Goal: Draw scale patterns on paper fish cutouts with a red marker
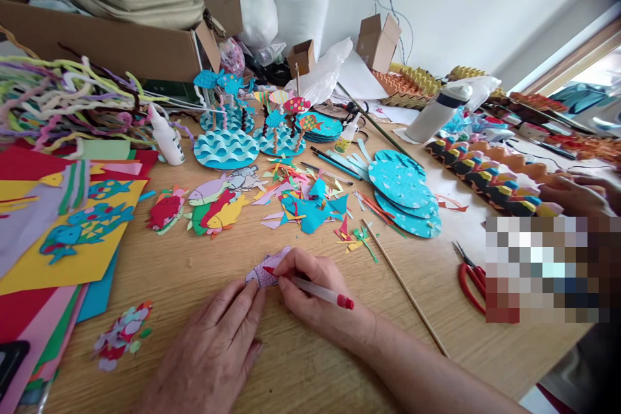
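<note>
A small purple paper fish (257, 275) with drawn scales lies on the wooden table in front of me. My left hand (208, 339) rests flat, its fingertips at the fish's head end. Pinched in my right hand (317, 272) is a red pen (323, 291) with a clear barrel, its tip over the fish's body. That hand covers part of the fish. Beyond my hands are a pile of coloured paper fish (226, 212), a smaller bunch of red paper fish (165, 210) and loose paper scraps (310, 207).
Paper dots (121, 336) and coloured sheets (92, 265) lie left. Rightward are a wooden stick (405, 288), red-handled scissors (473, 281) and blue discs (402, 181). Two glue bottles (167, 139) and a white flask (439, 115) stand farther back. Another person's hand (577, 194) touches a painted cardboard strip (485, 178).
</note>
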{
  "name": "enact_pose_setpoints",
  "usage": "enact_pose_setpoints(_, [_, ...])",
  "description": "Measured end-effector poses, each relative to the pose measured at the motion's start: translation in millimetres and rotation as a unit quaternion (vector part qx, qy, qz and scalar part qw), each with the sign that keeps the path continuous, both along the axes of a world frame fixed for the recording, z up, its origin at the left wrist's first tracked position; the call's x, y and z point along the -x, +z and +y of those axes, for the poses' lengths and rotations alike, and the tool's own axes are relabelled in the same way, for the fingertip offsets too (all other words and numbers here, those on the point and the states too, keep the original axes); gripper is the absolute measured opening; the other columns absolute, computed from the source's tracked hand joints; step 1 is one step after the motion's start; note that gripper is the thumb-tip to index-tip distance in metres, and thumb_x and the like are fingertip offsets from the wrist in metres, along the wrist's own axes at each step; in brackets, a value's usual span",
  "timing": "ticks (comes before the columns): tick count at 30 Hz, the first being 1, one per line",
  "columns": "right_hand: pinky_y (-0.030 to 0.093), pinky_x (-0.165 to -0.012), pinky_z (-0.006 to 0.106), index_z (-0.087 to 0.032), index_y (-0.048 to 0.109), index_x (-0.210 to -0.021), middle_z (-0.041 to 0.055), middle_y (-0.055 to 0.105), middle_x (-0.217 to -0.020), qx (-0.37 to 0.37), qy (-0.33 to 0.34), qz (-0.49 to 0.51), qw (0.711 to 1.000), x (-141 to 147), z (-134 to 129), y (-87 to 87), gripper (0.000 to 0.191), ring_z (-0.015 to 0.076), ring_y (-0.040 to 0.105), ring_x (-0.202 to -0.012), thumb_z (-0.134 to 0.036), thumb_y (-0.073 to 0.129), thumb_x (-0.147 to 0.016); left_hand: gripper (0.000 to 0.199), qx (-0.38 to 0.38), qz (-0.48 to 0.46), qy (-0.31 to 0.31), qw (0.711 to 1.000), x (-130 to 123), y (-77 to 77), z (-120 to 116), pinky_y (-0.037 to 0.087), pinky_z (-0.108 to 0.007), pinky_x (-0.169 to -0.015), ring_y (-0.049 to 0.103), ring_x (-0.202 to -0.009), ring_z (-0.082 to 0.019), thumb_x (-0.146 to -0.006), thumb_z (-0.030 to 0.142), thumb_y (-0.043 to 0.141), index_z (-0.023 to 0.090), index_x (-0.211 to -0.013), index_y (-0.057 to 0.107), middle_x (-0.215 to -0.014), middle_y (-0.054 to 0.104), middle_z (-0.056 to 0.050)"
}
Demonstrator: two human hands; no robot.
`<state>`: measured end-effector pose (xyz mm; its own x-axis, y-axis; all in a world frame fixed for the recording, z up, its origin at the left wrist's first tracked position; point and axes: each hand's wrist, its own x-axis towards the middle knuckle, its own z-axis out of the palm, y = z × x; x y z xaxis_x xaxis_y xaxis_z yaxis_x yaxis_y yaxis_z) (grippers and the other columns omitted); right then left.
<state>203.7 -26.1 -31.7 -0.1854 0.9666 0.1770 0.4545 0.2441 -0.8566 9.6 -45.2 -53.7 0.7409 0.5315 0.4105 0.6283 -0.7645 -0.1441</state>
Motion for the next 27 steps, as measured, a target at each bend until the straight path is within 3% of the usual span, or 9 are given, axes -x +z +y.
enact_pose_setpoints(4, [0.035,-0.046,0.015,-0.019,0.055,-0.076,-0.0054,0.056,-0.06,0.004,-0.009,-0.01,1.0,1.3,0.4,1.3,0.01,0.0056,0.044,-0.045,-0.011,0.051,-0.073,0.052,-0.001,-0.003,0.001,1.0,-0.5,1.4,0.1,0.039,-0.033,-0.096,0.05,-0.112,-0.021,-0.092,0.017,0.029,0.01,-0.143,0.023,-0.123,0.059,-0.007])
enact_pose_setpoints(18, [0.035,-0.048,0.016,-0.019,0.053,-0.075,-0.0052,0.054,-0.059,0.016,-0.008,-0.023,1.0,1.9,-0.3,4.1,0.01,0.0058,0.042,-0.046,-0.011,0.049,-0.073,0.043,0.007,0.01,-0.002,1.0,1.1,-1.8,-1.1,0.042,-0.034,-0.093,0.05,-0.114,-0.023,-0.092,0.021,0.03,0.011,-0.13,0.045,-0.126,0.058,-0.007])
enact_pose_setpoints(27, [0.033,-0.045,0.016,-0.02,0.054,-0.074,-0.0059,0.051,-0.055,0.024,-0.006,-0.017,1.0,1.1,-1.3,4.4,0.009,0.006,0.041,-0.044,-0.012,0.049,-0.072,0.049,0.019,0.007,-0.004,1.0,2.9,-3.4,-0.4,0.037,-0.034,-0.099,0.047,-0.118,-0.022,-0.092,0.022,0.031,0.013,-0.14,0.032,-0.13,0.055,-0.006])
